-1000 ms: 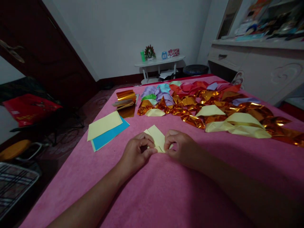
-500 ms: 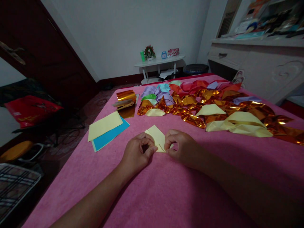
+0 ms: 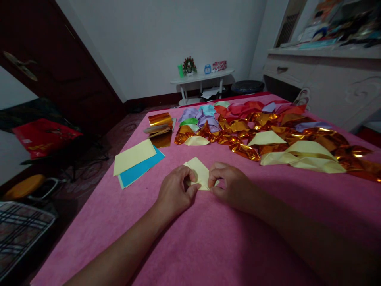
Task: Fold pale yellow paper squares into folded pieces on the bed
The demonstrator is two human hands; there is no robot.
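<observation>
Both left hand (image 3: 176,187) and right hand (image 3: 230,184) pinched paper (image 3: 199,170), seemingly part-folded; folded shapes (image 3: 267,138) lay beyond it, flat sheets (image 3: 135,157) leftward.

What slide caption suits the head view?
Left hand and right hand pinch folded yellow paper on a pink surface.

A dark red door (image 3: 80,67) is on the left. A big red bag (image 3: 44,137) sits on a dark chair (image 3: 32,113) near it. Lower down are a round orange seat (image 3: 25,186) and a checked thing (image 3: 22,228). By the pale wall (image 3: 160,35) at the back is a low white table (image 3: 200,78). On it, from left to right, are a green cup (image 3: 180,70), a plant (image 3: 189,66) with red bits, a blue clock (image 3: 207,69) and a pink and white box (image 3: 219,65). Beside it is a round black thing (image 3: 247,87). On the right is a pale cabinet (image 3: 333,77) with blurry stuff (image 3: 354,29) on top.
</observation>
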